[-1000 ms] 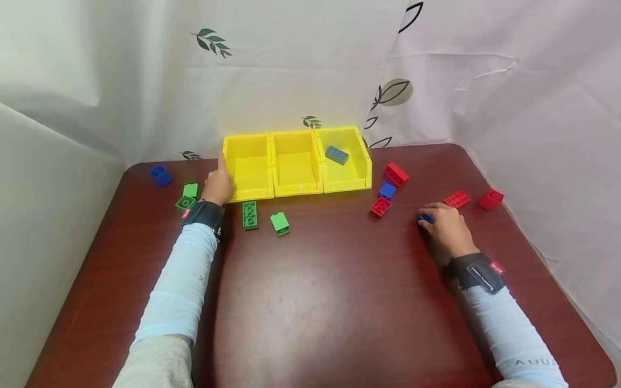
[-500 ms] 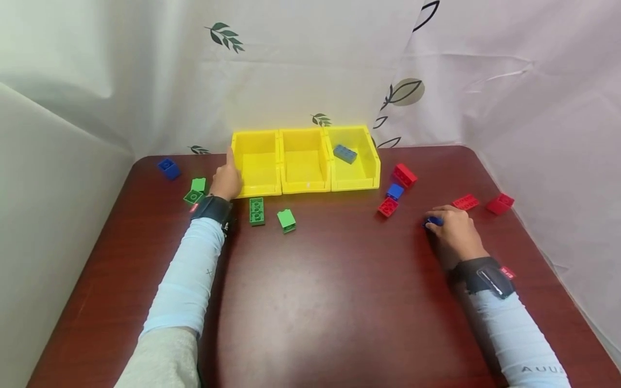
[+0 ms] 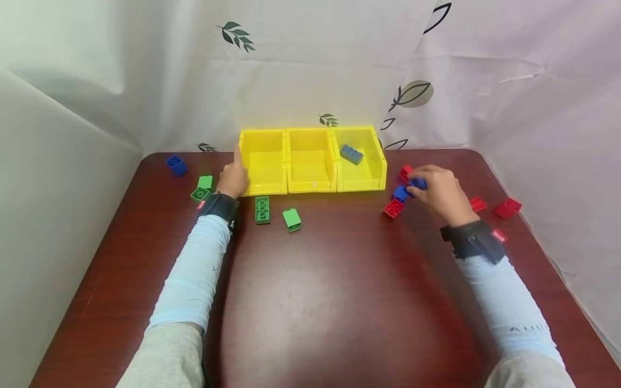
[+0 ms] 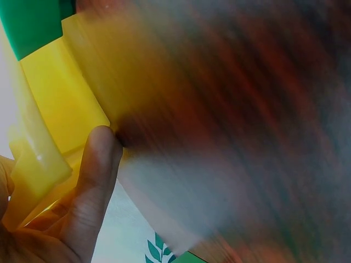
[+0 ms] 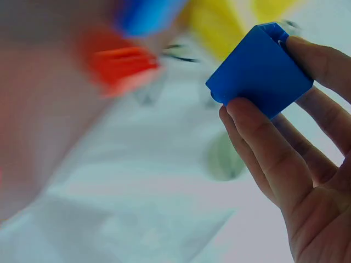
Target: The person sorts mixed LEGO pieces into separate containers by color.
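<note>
dark red tabletop point(image 3: 339, 280): right hand point(image 3: 439, 194) pinches blue brick point(image 5: 259, 69), so clear right yellow bin point(image 3: 375, 161) wall before dropping; left hand point(image 3: 233, 180) braces left yellow bin point(image 3: 262, 186), fingers flat.

Three yellow bins point(image 3: 264, 161) point(image 3: 311, 160) point(image 3: 361, 159) in a row. Blue bricks — four: one in the right bin point(image 3: 351, 154), one far left point(image 3: 176, 165), one by the reds point(image 3: 400, 193), one held point(image 3: 418, 184). Green — four point(image 3: 206, 181) point(image 3: 199, 194) point(image 3: 262, 209) point(image 3: 292, 219); red — four point(image 3: 405, 173) point(image 3: 394, 208) point(image 3: 477, 204) point(image 3: 508, 207).
</note>
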Available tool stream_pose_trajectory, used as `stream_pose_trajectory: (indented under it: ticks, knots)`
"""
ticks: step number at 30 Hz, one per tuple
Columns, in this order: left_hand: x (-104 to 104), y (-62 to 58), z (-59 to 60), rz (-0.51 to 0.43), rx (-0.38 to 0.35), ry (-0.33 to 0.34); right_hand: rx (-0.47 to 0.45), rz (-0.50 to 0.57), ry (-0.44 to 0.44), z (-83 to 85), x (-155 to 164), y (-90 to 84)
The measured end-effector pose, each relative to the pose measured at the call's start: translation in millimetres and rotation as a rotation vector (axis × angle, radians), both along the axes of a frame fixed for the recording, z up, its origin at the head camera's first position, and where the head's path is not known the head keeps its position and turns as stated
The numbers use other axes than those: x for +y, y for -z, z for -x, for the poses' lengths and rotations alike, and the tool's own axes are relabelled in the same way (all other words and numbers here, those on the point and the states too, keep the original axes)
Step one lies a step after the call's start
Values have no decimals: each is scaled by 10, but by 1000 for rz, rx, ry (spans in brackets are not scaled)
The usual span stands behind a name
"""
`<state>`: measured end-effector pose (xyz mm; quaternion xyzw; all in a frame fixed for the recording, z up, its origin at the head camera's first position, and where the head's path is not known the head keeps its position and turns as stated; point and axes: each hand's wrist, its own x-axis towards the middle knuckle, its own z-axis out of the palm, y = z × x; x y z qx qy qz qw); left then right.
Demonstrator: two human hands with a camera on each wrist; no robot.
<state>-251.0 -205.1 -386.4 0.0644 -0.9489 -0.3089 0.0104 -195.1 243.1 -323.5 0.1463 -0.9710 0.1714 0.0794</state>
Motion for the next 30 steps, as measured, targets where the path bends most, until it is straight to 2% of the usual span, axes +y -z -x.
stream_pose_trajectory:
  ticks: [5,8,11,17,21,30]
  knots:
    - [-5,-39,-7,-3,0,-4,-8,5,-44,340,-394,-401]
    - [-6,-40,-13,0,-7,-13,-24,-9,-61,567,-588,-524]
    - [-7,-29,-14,-7,-22,-12,-49,-23,-64,765,-731,-565]
    - [5,-8,-3,-11,-19,-12,-96,-42,-58,1076,-915,-552]
    - [11,0,-9,-7,-15,-13,-168,-49,-35,1242,-1008,-489]
    - [16,30,-48,11,5,-10,-272,-73,1,1550,-1192,-148]
